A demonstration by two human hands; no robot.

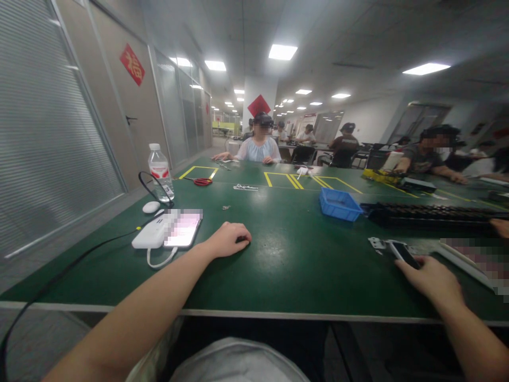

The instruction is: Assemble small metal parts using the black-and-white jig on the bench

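Note:
My left hand (227, 240) rests on the green table (294, 254) with its fingers curled into a loose fist, and nothing shows in it. A phone with a lit screen (182, 230) and a white power bank (149, 236) lie just left of it. My right hand (431, 277) lies near the table's front right, fingers closed round a small dark phone-like device (403, 253). A small metal part (377, 243) lies beside that device.
A blue tray (339, 204) and a long black rack (433, 216) sit mid-right. A water bottle (160, 172), white mouse (151, 207) and black cable (59, 276) are at the left. Red scissors (202, 182) lie farther back. Other people sit at the far side and right.

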